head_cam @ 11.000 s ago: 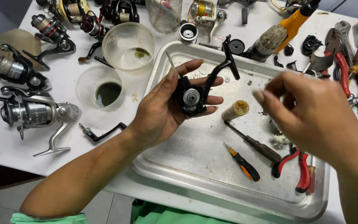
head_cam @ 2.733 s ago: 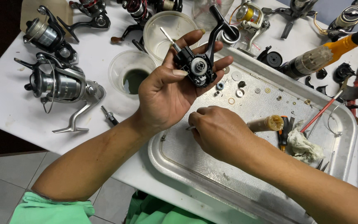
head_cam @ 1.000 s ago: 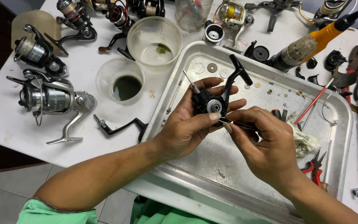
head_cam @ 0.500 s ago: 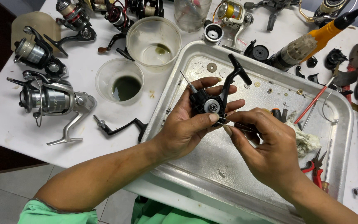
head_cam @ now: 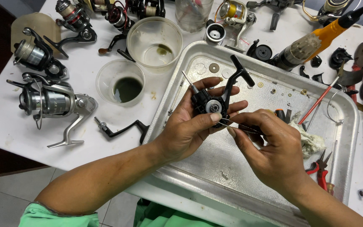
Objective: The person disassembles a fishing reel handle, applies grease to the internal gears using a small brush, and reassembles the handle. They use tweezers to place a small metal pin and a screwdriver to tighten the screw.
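The left hand (head_cam: 190, 126) is wrapped around a black fishing reel body (head_cam: 210, 105), fingers curled behind it and the thumb pressed over its front by the round silver bearing, so the part sits up off the metal tray (head_cam: 232, 168), over the tray's middle. Its black stem juts up and to the right. The right hand (head_cam: 274, 155) pinches a pair of thin tweezers (head_cam: 242, 126) between thumb and fingertips, closed tight on them, the tips touching the reel body's lower edge just beside the left thumb.

In the tray lie small washers, a crumpled rag (head_cam: 309, 141) just to the right of the right hand, and red-handled pliers (head_cam: 321, 164) near the right rim. Left of the tray on the white table stand two clear plastic cups: the nearer cup (head_cam: 120, 82) with dark liquid, the farther cup (head_cam: 154, 35) with a green smear. A silver spinning reel (head_cam: 53, 103) rests at the far left, a loose black crank handle (head_cam: 120, 130) between it and the tray. A yellow-and-grey power tool (head_cam: 316, 40) lies beyond the tray's far right corner.
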